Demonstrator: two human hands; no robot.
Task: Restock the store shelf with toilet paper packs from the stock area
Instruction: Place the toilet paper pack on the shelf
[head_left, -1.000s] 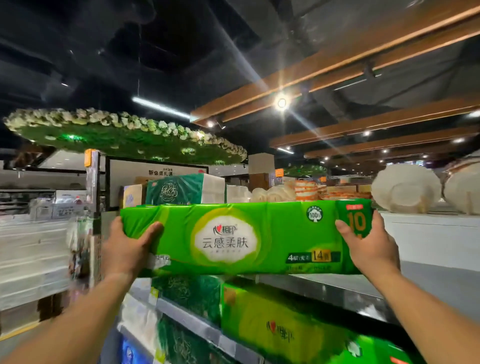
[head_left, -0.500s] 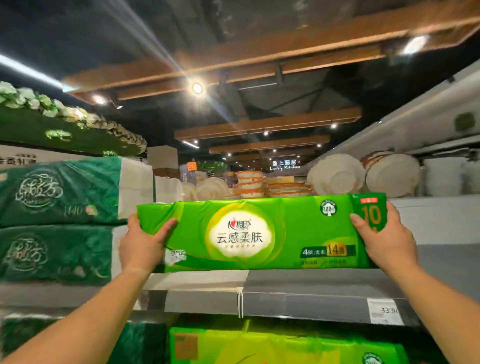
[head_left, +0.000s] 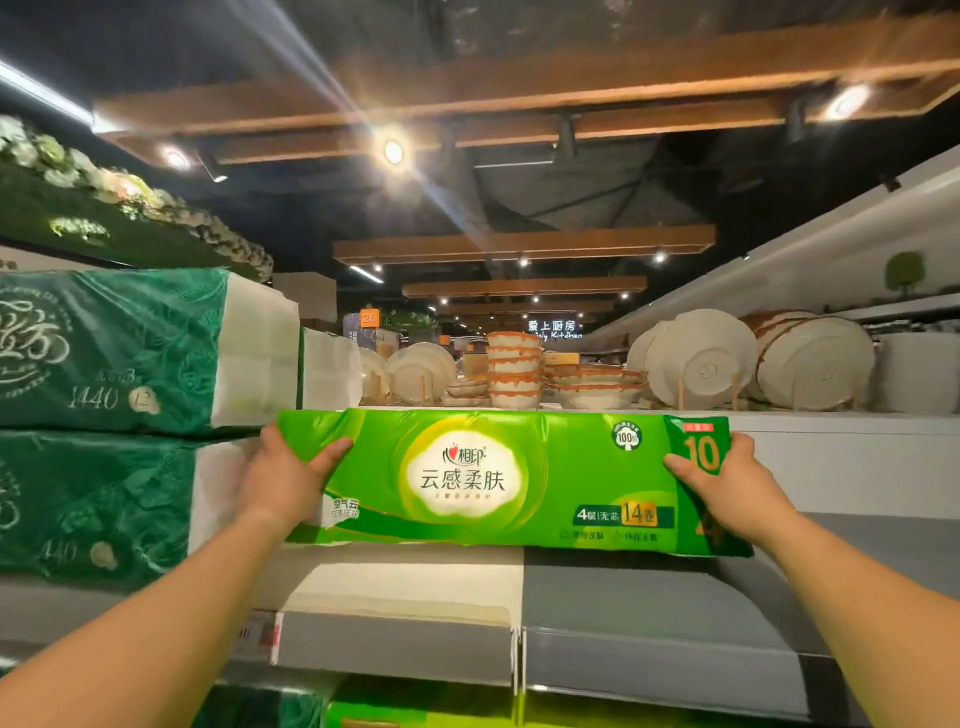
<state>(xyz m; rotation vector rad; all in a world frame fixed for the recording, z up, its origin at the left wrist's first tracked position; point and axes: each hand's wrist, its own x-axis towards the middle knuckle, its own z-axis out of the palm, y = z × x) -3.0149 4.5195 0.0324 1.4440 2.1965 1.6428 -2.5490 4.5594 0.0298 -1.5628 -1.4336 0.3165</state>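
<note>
Now the light-green toilet paper pack (head_left: 498, 480), clamped at its ends by the fingers of the left hand (head_left: 283, 475) and right hand (head_left: 727, 483), had come down onto the shelf (head_left: 649, 597), right of the dark-green stack (head_left: 104, 426), so placement looked nearly done.

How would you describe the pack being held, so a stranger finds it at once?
Look at the grey shelf. On it, right of the stacked dark green packs, lies the bright green pack, a hand at each end. Only it is lime green.
</note>
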